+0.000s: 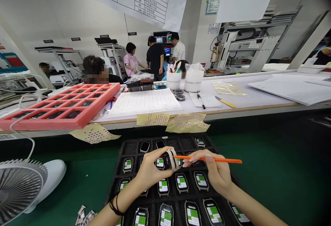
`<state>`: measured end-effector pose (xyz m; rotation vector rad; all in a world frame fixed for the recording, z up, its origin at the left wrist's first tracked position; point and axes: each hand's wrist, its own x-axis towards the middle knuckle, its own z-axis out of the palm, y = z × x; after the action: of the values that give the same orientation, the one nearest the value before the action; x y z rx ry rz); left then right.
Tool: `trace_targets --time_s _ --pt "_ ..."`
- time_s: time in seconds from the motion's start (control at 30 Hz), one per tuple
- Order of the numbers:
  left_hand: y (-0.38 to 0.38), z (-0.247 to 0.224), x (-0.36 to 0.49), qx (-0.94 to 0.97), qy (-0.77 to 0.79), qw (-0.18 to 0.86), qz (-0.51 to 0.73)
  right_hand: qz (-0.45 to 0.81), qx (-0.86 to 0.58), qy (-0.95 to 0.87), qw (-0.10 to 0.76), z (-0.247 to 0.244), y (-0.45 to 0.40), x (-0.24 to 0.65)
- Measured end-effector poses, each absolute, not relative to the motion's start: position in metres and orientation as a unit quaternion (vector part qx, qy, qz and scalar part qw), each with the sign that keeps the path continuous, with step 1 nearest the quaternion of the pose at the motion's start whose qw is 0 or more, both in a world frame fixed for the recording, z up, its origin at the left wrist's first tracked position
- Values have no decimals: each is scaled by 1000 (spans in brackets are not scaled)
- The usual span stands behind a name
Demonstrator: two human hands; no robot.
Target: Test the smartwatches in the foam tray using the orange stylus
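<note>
My left hand [152,165] grips a smartwatch case [170,159] on edge between thumb and fingers, above the tray. In my right hand [216,171] is a thin orange stick [227,160], held like a pen. Its left tip meets or nearly meets the side of the watch case; exact contact I cannot tell. Below both hands lies a black foam tray [184,145] with compartments. Several more smartwatches [181,182] sit in it, many with green and white screens lit. Two near the top, such as the dark-screened watch [145,146], look black. My hands and forearms hide part of the tray.
A white fan [23,184] stands at the left on the green mat [85,174]. On the shelf are a pink foam tray [85,115], paper sheets [144,102], a pen [201,101], a yellow-handled blade [226,102] and white cups [193,78]. Several people are in the background.
</note>
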<state>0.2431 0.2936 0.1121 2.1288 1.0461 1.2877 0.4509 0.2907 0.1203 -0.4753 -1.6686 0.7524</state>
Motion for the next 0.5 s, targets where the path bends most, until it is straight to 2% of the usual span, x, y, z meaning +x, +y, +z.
trace_targets --time_s 0.5 --pt "294 111 243 773 390 221 449 332 -214 -718 573 115 292 447"
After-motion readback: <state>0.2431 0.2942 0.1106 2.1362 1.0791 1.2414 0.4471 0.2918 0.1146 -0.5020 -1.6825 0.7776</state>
